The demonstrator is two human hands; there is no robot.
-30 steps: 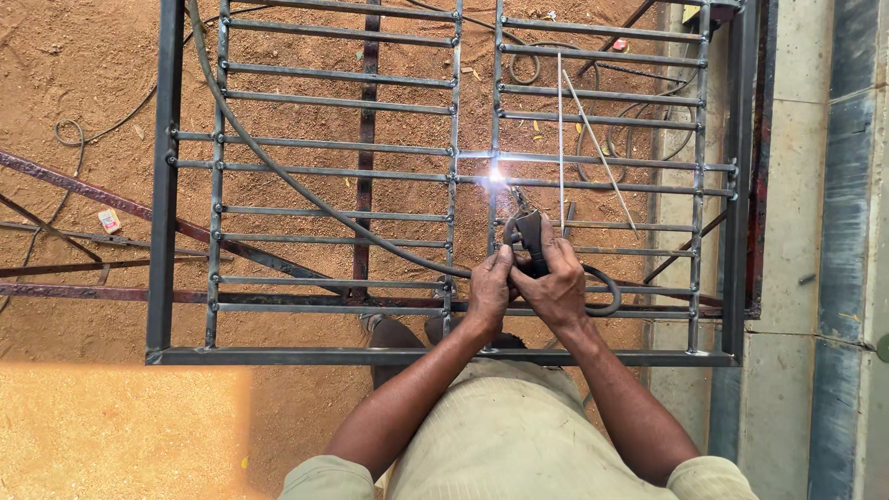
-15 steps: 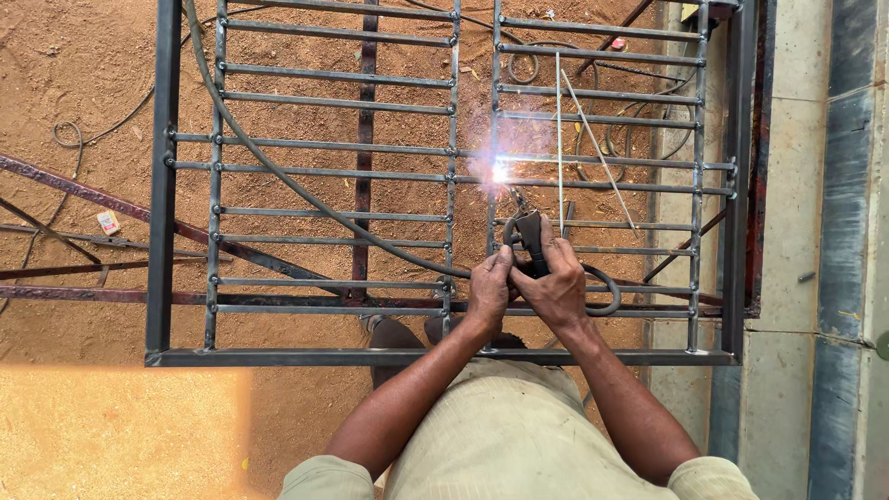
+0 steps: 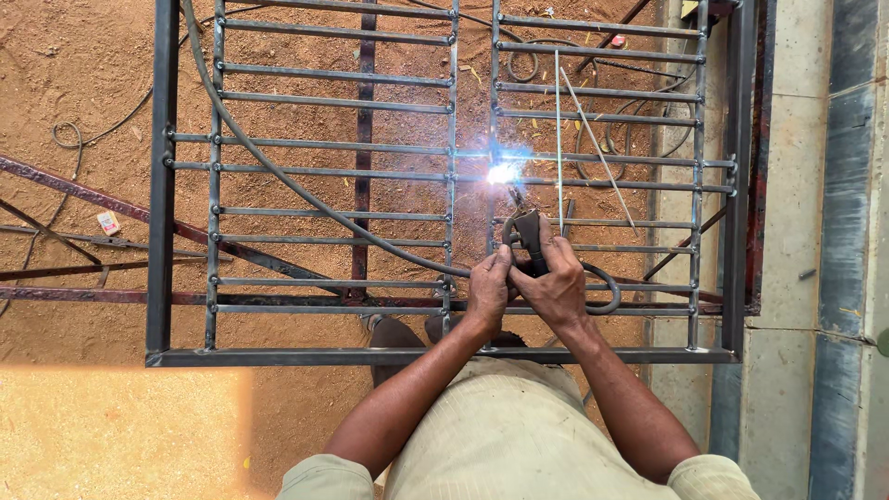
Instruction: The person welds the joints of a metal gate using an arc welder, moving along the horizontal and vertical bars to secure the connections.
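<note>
A dark metal grille frame (image 3: 162, 231) with horizontal bars lies over sandy ground. My right hand (image 3: 558, 282) grips a black welding electrode holder (image 3: 529, 231), whose rod tip meets a bar at a bright blue-white arc (image 3: 502, 173). My left hand (image 3: 487, 289) wraps around beside the right hand, steadying the same holder. A thick grey cable (image 3: 278, 176) runs from the holder across the grille to the top left. Two thin loose welding rods (image 3: 593, 148) rest on the bars just right of the arc.
Reddish steel bars (image 3: 83, 199) lie on the sand at the left, near a small packet (image 3: 108, 222). Coiled wires (image 3: 65, 134) sit on the ground. A concrete slab and kerb (image 3: 796, 185) run down the right side. My shoes (image 3: 394, 338) show under the frame.
The arc glow flares and shifts slightly between frames, with smoke around it half a second ago. Both hands and the holder stay in nearly the same place.
</note>
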